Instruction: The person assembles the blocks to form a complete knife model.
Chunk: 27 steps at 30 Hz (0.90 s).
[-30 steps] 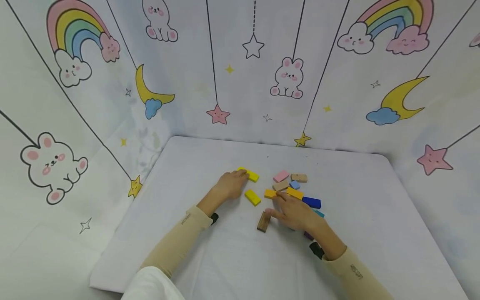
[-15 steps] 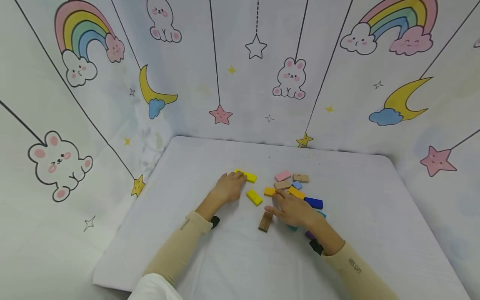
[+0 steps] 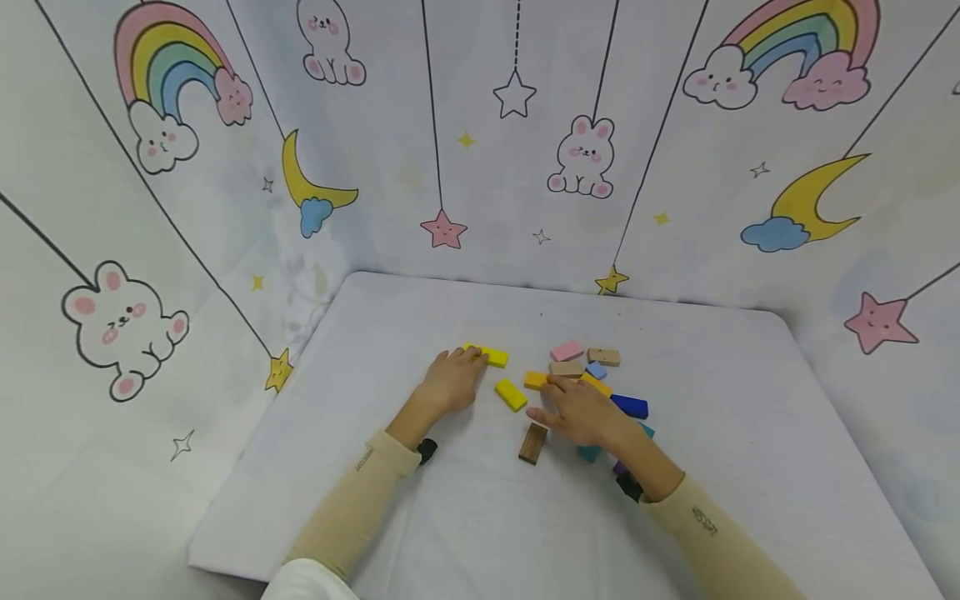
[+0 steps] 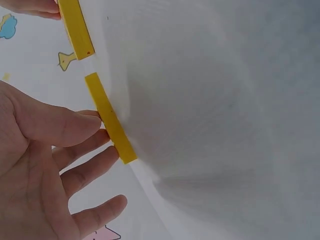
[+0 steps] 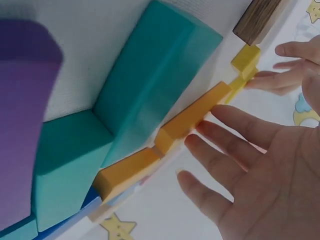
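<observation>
In the head view my left hand (image 3: 452, 379) rests its fingertips on a yellow block (image 3: 493, 357). A yellow corner shows just beyond those fingers. The left wrist view has fingers and thumb tip along the side of the yellow block (image 4: 111, 119), little finger spread away. My right hand (image 3: 581, 410) lies palm down, fingertips touching an orange block (image 3: 535, 380); the right wrist view shows them straight against the orange block (image 5: 195, 116). A loose yellow block (image 3: 511, 395) lies between the hands, and a brown wooden block (image 3: 533, 443) sits below the right thumb.
Beyond the right hand lie a pink block (image 3: 567, 351), two tan blocks (image 3: 603, 357), a light blue block (image 3: 596, 370) and a second orange block (image 3: 597, 385). A dark blue block (image 3: 629, 407), teal blocks (image 3: 588, 453) and a purple block (image 5: 27, 130) surround its wrist.
My left hand has slid the yellow block leftward and slightly nearer. My right hand has moved the orange block a little left and away. The head view has shifted slightly.
</observation>
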Tool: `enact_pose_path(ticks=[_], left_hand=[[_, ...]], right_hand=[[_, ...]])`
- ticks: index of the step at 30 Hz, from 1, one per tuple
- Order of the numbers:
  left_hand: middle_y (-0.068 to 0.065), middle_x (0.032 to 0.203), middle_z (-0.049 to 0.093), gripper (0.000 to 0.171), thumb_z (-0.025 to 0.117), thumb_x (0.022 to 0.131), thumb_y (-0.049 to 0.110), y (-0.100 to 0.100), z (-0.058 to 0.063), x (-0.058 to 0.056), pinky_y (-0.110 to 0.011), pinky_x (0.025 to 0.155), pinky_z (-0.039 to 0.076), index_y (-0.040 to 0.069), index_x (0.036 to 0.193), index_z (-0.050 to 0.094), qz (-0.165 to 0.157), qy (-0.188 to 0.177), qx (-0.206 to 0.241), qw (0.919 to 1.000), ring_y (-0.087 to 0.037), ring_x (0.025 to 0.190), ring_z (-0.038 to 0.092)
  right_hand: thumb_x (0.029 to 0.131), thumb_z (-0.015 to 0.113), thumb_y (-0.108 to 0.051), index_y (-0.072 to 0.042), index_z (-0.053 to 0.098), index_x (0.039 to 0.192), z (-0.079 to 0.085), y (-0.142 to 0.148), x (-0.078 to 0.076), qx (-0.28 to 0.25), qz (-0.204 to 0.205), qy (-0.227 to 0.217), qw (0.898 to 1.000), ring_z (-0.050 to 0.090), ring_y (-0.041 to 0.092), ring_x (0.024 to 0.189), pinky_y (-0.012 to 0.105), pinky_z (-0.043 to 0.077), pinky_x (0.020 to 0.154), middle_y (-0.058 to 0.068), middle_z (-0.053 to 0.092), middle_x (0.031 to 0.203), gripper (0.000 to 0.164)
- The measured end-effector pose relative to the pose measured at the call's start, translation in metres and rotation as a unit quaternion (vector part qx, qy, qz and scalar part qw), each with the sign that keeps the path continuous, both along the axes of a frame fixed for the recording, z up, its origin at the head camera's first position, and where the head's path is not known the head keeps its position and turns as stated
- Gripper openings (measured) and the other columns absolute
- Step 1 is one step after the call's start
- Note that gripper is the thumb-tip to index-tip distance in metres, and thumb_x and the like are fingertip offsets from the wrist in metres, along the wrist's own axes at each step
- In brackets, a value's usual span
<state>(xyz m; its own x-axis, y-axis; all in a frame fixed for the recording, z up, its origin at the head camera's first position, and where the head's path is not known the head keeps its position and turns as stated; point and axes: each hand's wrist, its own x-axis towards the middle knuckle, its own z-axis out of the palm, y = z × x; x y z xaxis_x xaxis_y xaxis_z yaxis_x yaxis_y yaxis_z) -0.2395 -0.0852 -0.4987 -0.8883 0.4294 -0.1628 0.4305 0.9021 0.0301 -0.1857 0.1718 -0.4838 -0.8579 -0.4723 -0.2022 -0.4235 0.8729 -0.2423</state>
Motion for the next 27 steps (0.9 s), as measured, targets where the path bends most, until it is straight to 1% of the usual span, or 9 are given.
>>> enact_pose_path(ticks=[3,6,12,15,20,27], left_hand=[[-0.003,0.164,0.040,0.060,0.057,0.103,0.013,-0.001,-0.002,0.002,-0.053,0.122,0.032,0.017,0.161,0.042,0.005,-0.003,0.003,1.0000,-0.027,0.150,0.039],[-0.003,0.165,0.039,0.060,0.056,0.103,0.014,-0.002,-0.003,0.003,-0.052,0.123,0.031,0.018,0.161,0.041,0.010,-0.007,-0.002,0.9999,-0.027,0.150,0.038],[-0.004,0.163,0.041,0.060,0.057,0.102,0.013,-0.004,-0.001,0.006,-0.053,0.122,0.032,0.016,0.160,0.043,0.009,-0.007,0.006,0.9999,-0.028,0.149,0.039],[-0.005,0.162,0.042,0.059,0.058,0.102,0.012,-0.005,0.000,0.007,-0.054,0.121,0.033,0.016,0.159,0.044,0.007,-0.003,0.006,1.0000,-0.029,0.148,0.041],[-0.006,0.161,0.044,0.060,0.060,0.100,0.012,-0.006,0.000,0.009,-0.054,0.120,0.035,0.015,0.159,0.045,0.006,0.000,0.003,1.0000,-0.029,0.147,0.042],[-0.006,0.160,0.045,0.061,0.061,0.100,0.012,-0.007,0.003,0.012,-0.052,0.118,0.039,0.015,0.158,0.046,0.009,-0.002,0.009,0.9999,-0.029,0.146,0.043]], right_hand=[[0.107,0.046,-0.059,-0.002,0.053,0.150,0.001,-0.002,-0.003,0.007,0.012,0.007,1.000,0.044,0.043,0.145,0.064,0.033,0.118,0.024,0.043,0.159,0.072],[0.107,0.045,-0.058,-0.003,0.052,0.151,0.004,-0.004,-0.006,0.014,0.016,0.002,1.000,0.044,0.042,0.145,0.066,0.032,0.118,0.023,0.043,0.160,0.071],[0.107,0.043,-0.060,-0.008,0.050,0.155,0.009,-0.009,-0.012,0.038,0.011,-0.014,0.999,0.040,0.041,0.149,0.072,0.024,0.119,0.018,0.041,0.163,0.071],[0.107,0.042,-0.062,-0.008,0.048,0.156,0.010,-0.010,-0.015,0.045,0.014,-0.018,0.999,0.039,0.040,0.149,0.073,0.023,0.118,0.016,0.040,0.164,0.073],[0.107,0.042,-0.061,-0.007,0.046,0.157,0.010,-0.012,-0.019,0.047,0.028,-0.022,0.998,0.038,0.036,0.151,0.071,0.023,0.119,0.016,0.039,0.164,0.074],[0.107,0.044,-0.059,-0.007,0.044,0.158,0.010,-0.018,-0.024,0.038,0.031,-0.026,0.998,0.036,0.037,0.152,0.069,0.021,0.121,0.016,0.038,0.165,0.073]])
